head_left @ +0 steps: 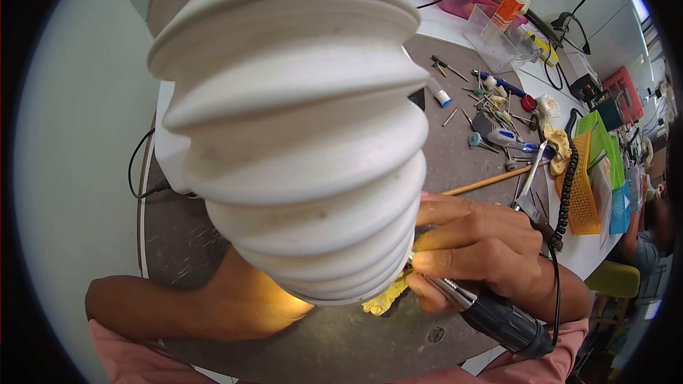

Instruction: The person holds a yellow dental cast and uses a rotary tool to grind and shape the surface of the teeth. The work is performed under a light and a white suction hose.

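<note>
My right hand (484,249) is closed round the metal front of a black rotary handpiece (501,320), whose coiled cord runs up past the wrist. The handpiece's tip points left, toward a yellow piece (385,300) that looks like a plaster dental model. Most of that piece is hidden. A wide white corrugated hose (306,135) fills the middle of the view and covers the working spot. Of my left hand (270,302) only the wrist and back show, lit yellow under the hose's mouth; its fingers are hidden behind the hose.
Several burs and small tools (498,110) lie scattered on the grey bench mat (455,149). A wooden stick (494,180) lies beyond my right hand. Further right are an orange basket (585,192) and a green basket (601,146). Another person (644,235) sits at far right.
</note>
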Demonstrator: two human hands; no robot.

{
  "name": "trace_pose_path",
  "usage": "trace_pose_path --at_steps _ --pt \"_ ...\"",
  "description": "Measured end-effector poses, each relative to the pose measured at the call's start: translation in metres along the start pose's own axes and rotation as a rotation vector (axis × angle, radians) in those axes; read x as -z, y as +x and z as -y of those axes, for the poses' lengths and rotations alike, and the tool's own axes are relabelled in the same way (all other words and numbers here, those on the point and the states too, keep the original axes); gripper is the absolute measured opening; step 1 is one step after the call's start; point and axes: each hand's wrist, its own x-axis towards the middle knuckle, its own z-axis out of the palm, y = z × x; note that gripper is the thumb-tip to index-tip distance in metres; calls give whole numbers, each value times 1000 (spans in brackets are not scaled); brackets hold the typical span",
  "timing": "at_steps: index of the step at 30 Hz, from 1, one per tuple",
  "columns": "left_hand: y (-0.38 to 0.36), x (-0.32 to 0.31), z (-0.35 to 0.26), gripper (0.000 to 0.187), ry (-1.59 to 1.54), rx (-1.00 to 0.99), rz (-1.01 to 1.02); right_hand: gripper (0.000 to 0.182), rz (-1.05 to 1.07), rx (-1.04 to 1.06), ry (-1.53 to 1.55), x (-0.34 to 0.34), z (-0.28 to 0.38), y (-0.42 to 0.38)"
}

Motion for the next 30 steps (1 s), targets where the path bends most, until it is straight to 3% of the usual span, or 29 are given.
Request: trace_pose_path --at_steps 3,9,12,14,15,17,18,20,21,23,27,29,30 --pt "-1 -1 1 41 -3 -17 -23 18 11 1 1 1 -1 0" --pt "0 3 13 54 216 -181 36 20 -17 -33 19 0 3 0" --pt "-1 0 18 58 161 -218 53 20 -5 -20 20 0 1 0" --pt "-2 -5 22 56 -248 -81 -7 21 10 -7 19 2 1 1" --pt "-2 -3 21 56 -250 -80 -7 20 39 6 15 3 1 2" --pt "0 2 19 55 345 -277 47 20 67 18 11 3 1 2" --pt "0 0 20 55 344 -276 48 20 34 6 21 1 0 -1" --pt "-2 -6 25 54 -342 -85 -10 20 2 -5 32 1 0 -1" --pt "-1 -4 26 54 -342 -84 -10 21 26 2 21 3 1 1" --pt "0 2 27 53 169 -275 58 21 50 8 10 3 1 1" --pt "0 -1 19 53 -106 -164 13 20 22 4 31 2 0 1" --pt "-2 2 5 56 277 -111 73 19 35 3 31 2 0 1" --pt "-2 1 10 56 277 -111 73 19 17 0 29 1 0 1"
